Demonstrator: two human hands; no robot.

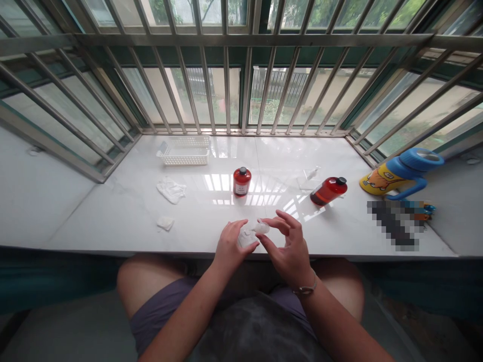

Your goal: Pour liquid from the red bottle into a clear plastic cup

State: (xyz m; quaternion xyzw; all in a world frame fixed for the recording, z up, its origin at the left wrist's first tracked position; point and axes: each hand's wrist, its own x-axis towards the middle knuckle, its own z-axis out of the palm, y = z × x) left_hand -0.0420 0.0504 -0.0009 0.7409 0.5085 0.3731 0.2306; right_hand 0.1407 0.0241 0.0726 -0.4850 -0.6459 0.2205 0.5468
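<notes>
Hands are meeting at the sill's (113, 216) near edge: left hand (231, 247) is cupping a clear bottle (249, 235), fingers curled round it, steadying it while right hand (289, 246) is pinching its tip.

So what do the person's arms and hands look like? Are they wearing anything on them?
Both arms are bare, with no sleeves in view and no gloves. The left hand has nothing on it or on its wrist. The right hand has a thin silvery bracelet around its wrist. I see no rings, though the fingers are small in the picture.
</notes>
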